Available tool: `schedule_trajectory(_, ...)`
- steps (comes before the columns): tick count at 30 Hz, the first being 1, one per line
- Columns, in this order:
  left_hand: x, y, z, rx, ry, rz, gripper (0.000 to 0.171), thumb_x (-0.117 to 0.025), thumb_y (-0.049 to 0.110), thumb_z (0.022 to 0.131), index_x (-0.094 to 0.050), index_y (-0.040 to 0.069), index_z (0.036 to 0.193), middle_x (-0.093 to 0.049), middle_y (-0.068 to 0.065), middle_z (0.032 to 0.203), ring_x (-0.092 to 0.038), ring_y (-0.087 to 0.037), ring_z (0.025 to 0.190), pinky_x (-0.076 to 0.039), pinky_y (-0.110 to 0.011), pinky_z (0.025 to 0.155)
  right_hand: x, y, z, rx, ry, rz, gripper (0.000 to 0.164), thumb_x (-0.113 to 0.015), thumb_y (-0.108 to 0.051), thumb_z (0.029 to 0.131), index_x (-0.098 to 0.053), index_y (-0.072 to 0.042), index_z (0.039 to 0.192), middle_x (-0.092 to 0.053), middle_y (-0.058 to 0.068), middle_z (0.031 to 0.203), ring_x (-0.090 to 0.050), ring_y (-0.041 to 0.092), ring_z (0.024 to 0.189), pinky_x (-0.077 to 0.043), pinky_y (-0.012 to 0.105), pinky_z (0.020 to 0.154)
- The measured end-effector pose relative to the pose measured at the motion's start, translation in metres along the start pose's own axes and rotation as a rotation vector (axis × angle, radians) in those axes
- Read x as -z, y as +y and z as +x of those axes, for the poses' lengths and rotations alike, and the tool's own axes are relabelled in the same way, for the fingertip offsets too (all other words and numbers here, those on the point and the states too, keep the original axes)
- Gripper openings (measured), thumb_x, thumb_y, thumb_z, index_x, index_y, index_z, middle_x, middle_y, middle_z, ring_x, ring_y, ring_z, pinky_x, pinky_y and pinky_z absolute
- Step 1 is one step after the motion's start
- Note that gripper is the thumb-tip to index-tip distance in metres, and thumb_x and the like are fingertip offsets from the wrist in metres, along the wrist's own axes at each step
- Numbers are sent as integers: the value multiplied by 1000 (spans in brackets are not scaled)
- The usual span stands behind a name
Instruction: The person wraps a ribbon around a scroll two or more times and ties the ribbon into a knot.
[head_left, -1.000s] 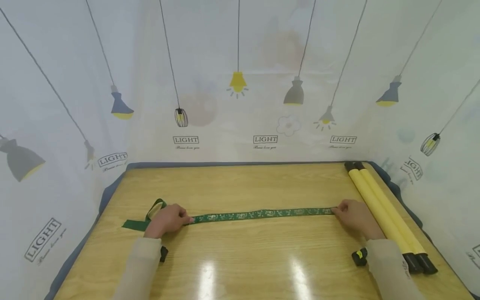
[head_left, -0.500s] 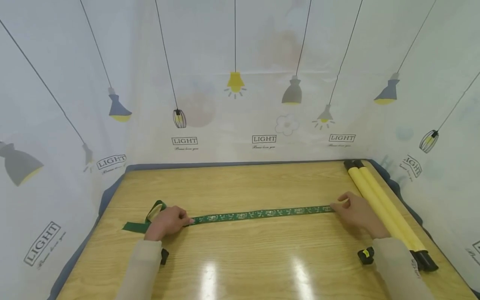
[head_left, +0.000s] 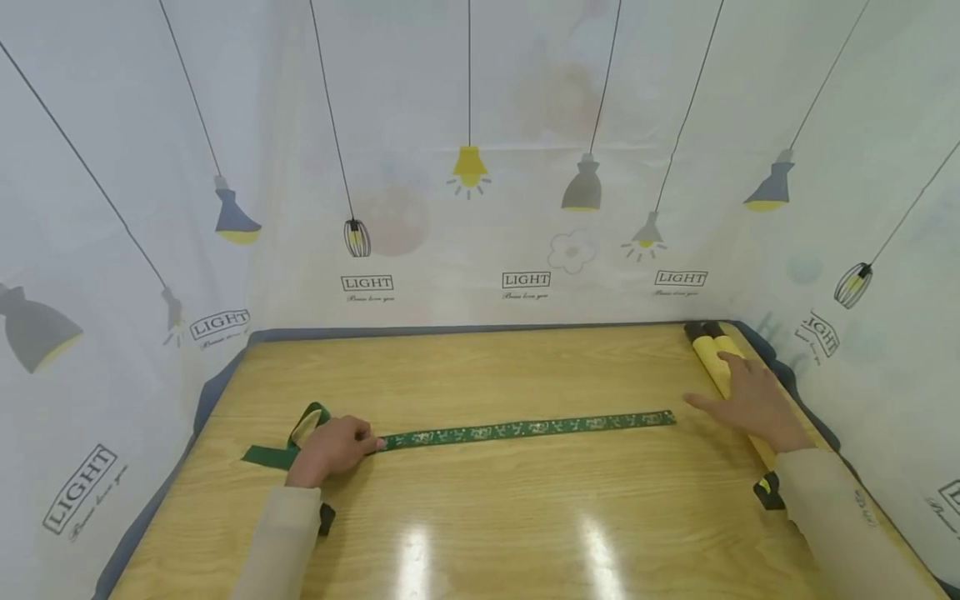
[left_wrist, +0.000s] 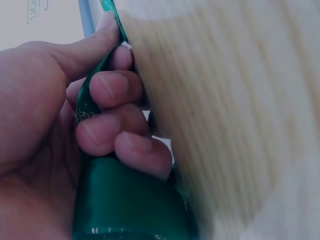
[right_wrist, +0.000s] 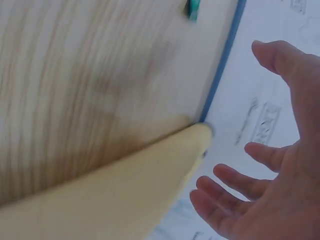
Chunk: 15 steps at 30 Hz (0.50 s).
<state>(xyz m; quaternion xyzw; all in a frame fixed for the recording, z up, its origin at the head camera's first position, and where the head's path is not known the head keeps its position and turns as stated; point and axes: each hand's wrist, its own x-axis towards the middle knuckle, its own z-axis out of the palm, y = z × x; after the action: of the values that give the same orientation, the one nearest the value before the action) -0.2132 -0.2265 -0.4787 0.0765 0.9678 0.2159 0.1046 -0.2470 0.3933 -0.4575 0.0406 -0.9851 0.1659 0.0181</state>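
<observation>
A green ribbon with a pale printed pattern lies stretched across the wooden table. My left hand pinches it near its left part between thumb and index finger. In the left wrist view the other fingers curl over the ribbon, which bends below them. Beyond that hand, the ribbon makes a loop and ends in a plain green tail. Its right end lies loose. My right hand is spread, with thumb apart from the fingers, above two yellow tubes with black ends. The right wrist view has a yellow tube beside the open fingers.
The wooden table has a dark blue edging at the back and sides. White sheeting printed with hanging lamps stands around it on three sides. Dark wrist cameras sit below both wrists.
My right hand has let go of the ribbon's right end and moved right, over the yellow tubes, its fingers spreading. The left hand has kept its pinch on the ribbon.
</observation>
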Motion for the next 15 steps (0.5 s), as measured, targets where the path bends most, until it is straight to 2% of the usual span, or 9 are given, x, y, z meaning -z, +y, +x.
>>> schedule_trajectory(3, 0, 0, 1, -4, 7, 4, 37, -62, 34, 97, -52, 12, 69, -38, 2, 57, -34, -13, 51, -30, -27, 51, 1, 15, 2, -29, -21, -56, 120, -59, -72, 82, -23, 23, 145, -25, 50, 137, -22, 67, 121, -21, 76, 95)
schedule_trajectory(7, -1, -1, 2, -7, 13, 7, 37, -62, 35, 97, -52, 12, 69, -38, 2, 57, -34, -13, 51, -30, -27, 51, 1, 32, 5, -114, -55, -125, 130, -56, -81, 77, -19, 24, 145, -25, 53, 131, -23, 71, 115, -28, 78, 85)
schedule_trajectory(10, -1, -1, 2, -1, 16, 12, 37, -62, 36, 97, -53, 12, 70, -39, 2, 58, -35, -13, 51, -31, -28, 51, 3, 39, 9, -157, -85, -122, 132, -55, -82, 76, -15, 22, 147, -24, 54, 128, -23, 72, 112, -32, 77, 81)
schedule_trajectory(15, -1, -1, 1, 6, 11, 13, 36, -62, 36, 97, -54, 13, 70, -41, 2, 58, -36, -14, 51, -31, -28, 51, 8, 43, 10, -200, -145, -123, 131, -54, -80, 78, -16, 28, 141, -23, 57, 125, -26, 72, 109, -40, 71, 77)
